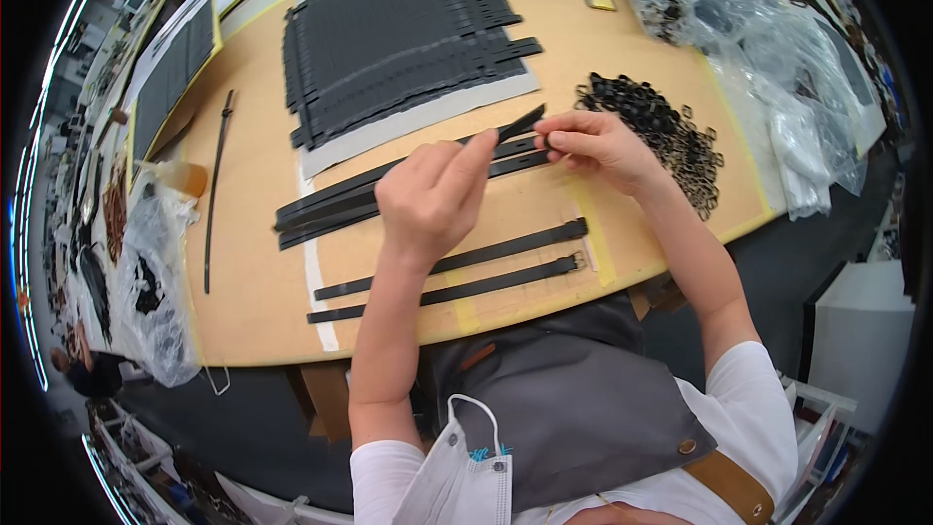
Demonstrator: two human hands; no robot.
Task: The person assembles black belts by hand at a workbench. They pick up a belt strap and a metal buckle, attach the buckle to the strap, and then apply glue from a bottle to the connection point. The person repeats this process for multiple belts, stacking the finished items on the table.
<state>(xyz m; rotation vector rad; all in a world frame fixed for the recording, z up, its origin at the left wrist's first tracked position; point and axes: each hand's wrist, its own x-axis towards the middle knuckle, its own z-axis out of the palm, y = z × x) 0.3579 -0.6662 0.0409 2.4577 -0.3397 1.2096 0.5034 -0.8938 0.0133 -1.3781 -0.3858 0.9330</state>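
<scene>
My left hand [434, 196] is closed, thumb and fingers pinching a black strap [523, 123] close to its end, which points up to the right. Just beside that end, my right hand [598, 146] has its thumb and forefinger pressed together at a small dark thing that I cannot make out. Under my hands lie several loose black straps [335, 196], side by side and slanting up to the right. Nearer to me rest two black straps with buckles, an upper one [466, 258] and a lower one [457, 294], their buckle ends to the right.
A broad stack of black straps [389, 39] covers the far middle of the table [253, 321]. Right of my hand are heaped black loops [637, 107] and metal buckles [695, 175]. Plastic bags [768, 49] lie far right; at left are a thin black strap [219, 194] and an amber-filled container [185, 178].
</scene>
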